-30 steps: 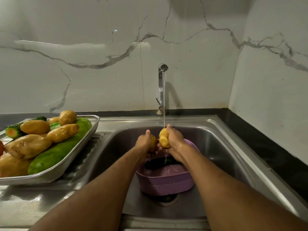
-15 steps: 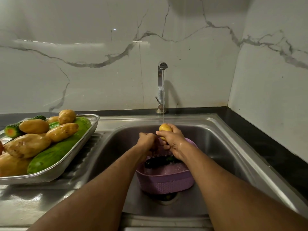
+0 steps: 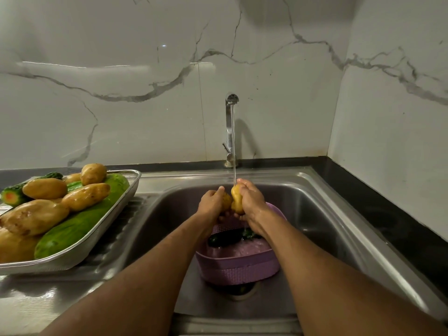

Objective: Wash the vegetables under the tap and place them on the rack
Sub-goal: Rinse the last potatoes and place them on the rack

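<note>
Over the sink (image 3: pixel 315 214), the left hand (image 3: pixel 211 202) and the right hand (image 3: pixel 251 202) each keep a clenched grip round a potato: a darker potato (image 3: pixel 226 199) in the left, a yellow potato (image 3: pixel 236 198) in the right, the two touching under the thin stream from the tap (image 3: pixel 230 127). Below them stands a purple basket (image 3: pixel 238 269) holding dark green vegetables (image 3: pixel 228 238). On the tabletop at left, the metal rack (image 3: pixel 116 215) carries potatoes and cucumbers (image 3: pixel 80 221).

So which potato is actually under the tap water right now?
The yellow potato in the right hand; the stream lands on it, unlike the left hand's.
</note>
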The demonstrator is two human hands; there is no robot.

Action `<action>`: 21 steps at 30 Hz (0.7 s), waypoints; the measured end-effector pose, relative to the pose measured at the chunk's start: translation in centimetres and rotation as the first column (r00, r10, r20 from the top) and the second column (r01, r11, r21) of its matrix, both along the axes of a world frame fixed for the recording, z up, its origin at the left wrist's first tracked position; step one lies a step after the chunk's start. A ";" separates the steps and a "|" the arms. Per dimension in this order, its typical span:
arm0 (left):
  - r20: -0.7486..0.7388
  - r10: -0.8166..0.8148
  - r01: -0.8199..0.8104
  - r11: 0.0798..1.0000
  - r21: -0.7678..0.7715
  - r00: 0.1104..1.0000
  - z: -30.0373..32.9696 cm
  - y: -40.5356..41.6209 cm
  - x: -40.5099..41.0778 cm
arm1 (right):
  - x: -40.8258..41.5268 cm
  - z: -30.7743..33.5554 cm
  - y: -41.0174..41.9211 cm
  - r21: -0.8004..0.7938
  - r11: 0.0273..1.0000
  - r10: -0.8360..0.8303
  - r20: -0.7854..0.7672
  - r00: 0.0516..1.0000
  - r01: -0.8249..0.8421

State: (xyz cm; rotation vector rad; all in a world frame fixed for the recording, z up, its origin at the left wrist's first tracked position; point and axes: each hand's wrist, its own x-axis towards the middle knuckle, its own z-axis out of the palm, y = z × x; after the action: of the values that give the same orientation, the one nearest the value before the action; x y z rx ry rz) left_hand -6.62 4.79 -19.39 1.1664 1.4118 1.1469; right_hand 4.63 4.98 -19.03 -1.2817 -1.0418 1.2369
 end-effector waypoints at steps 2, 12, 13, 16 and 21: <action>-0.027 0.019 -0.018 0.999 0.035 0.999 0.1 0.1 0.2 | 0.2 0.3 -0.2 0.005 1.000 -0.005 -0.002 1.000 0.005; 0.322 -0.028 0.026 1.000 0.011 0.946 1.7 -0.7 3.1 | 1.7 -0.1 -0.5 -0.113 0.970 -0.216 0.015 0.976 0.216; 0.350 -0.062 0.064 0.998 0.007 0.935 1.8 -0.8 3.2 | 1.8 -0.2 -0.5 -0.132 0.965 -0.223 0.035 0.974 0.225; 0.303 -0.183 0.188 0.982 0.015 0.935 1.6 -0.7 3.2 | 1.9 -0.4 -0.7 -0.179 0.957 -0.224 0.052 0.973 0.230; 0.253 -0.189 0.192 0.981 0.015 0.949 1.7 -0.9 3.1 | 2.1 -0.1 -1.0 -0.213 0.957 -0.182 0.097 0.979 0.199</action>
State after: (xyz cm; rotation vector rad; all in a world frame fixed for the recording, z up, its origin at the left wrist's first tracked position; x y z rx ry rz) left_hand -3.57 3.89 -17.72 1.0813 1.0844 1.1072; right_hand 6.74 4.03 -19.18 -1.5739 -0.8270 1.1880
